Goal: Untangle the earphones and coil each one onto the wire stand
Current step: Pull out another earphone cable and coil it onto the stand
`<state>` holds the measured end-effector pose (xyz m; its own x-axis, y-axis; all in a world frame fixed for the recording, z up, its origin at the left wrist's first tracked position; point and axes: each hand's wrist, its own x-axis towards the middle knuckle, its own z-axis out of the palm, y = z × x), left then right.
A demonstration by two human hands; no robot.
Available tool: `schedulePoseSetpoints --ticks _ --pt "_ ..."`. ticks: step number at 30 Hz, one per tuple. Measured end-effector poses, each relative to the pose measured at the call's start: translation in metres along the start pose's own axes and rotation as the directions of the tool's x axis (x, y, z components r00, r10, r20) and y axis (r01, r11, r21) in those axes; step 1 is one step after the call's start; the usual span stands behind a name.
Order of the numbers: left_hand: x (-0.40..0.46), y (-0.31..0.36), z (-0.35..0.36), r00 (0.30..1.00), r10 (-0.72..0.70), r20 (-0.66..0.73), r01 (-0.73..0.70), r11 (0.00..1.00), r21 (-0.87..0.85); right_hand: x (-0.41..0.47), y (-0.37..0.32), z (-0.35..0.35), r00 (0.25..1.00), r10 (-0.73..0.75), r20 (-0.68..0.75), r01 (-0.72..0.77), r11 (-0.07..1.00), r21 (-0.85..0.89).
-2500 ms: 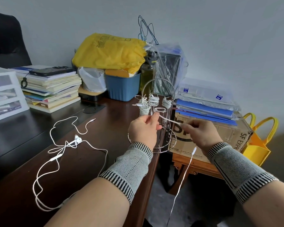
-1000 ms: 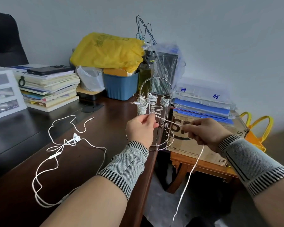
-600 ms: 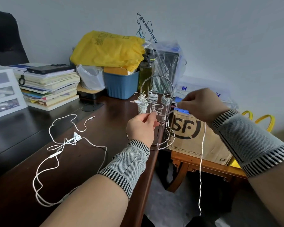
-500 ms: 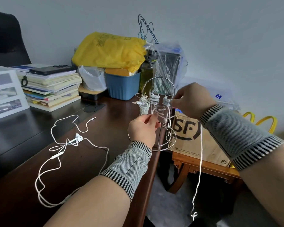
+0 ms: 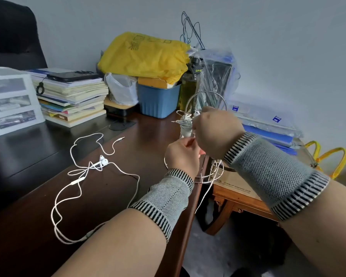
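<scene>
White earphone cable (image 5: 206,193) hangs from the wire stand (image 5: 206,100), which sits at the right edge of the dark wooden desk (image 5: 128,152), and trails down past that edge. Both hands meet at the stand: the left hand (image 5: 183,155) has its fingers curled around the stand's middle, while the right hand (image 5: 216,131) crosses in front of it with fingers curled, apparently pinching the cable, though the grip itself is hidden. A second loose earphone (image 5: 100,162) lies sprawled on the desk, well left of the stand.
</scene>
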<state>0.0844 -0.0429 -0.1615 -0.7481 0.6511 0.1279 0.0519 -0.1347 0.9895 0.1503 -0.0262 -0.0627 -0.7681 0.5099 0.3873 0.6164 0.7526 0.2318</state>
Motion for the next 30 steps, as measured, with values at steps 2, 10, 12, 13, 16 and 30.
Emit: schedulePoseSetpoints --ticks 2,10,12,13,16,30 --pt "-0.001 0.001 0.0 1.0 0.012 -0.021 -0.011 0.999 0.038 -0.009 -0.003 0.003 0.999 -0.046 -0.023 0.046 0.999 -0.014" --pt "0.003 -0.004 0.0 0.996 0.089 -0.005 -0.088 0.993 0.076 -0.059 0.013 0.052 0.947 0.06 -0.315 0.06 0.931 0.359" --pt "0.002 -0.005 -0.001 0.995 0.099 -0.03 -0.097 0.994 0.055 -0.063 0.023 0.056 0.949 0.2 -0.242 -0.057 0.869 0.491" --pt "-0.001 -0.003 -0.001 0.995 0.098 -0.024 -0.097 0.994 0.056 -0.065 0.03 0.056 0.947 0.259 -0.19 -0.126 0.843 0.523" --pt "-0.009 0.004 -0.002 0.999 0.048 -0.011 -0.048 0.998 -0.026 -0.068 0.045 0.057 0.93 0.365 -0.033 -0.268 0.739 0.618" --pt "-0.01 0.007 -0.002 0.999 0.046 -0.009 -0.047 0.998 -0.052 -0.048 0.071 0.03 0.838 0.541 0.076 -0.476 0.653 0.589"
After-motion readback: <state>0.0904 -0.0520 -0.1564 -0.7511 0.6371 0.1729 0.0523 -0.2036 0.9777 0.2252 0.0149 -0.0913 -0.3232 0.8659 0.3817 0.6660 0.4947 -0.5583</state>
